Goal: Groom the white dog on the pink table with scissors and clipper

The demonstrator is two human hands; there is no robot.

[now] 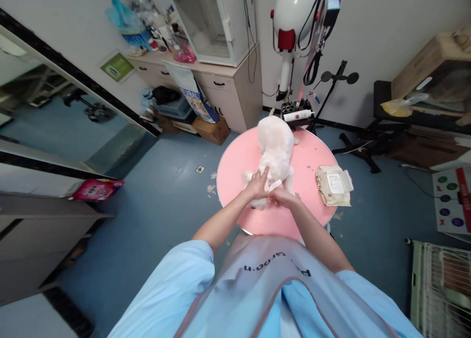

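Small white dog [275, 146] on round pink table [235, 166], left hand [257, 183] pressed open on its rump, right hand [280, 195] pinching a white wipe [274, 185] (against the fur), wipes pack [333, 183] nearby.

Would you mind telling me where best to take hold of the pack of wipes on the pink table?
Probably grip the pack of wipes across its long side edges, coming from above. It lies flat on the pink table with its lid flipped open, apart from the dog.

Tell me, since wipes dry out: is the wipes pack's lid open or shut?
Open: the wipes pack on the pink table has its white lid flipped out rightward.
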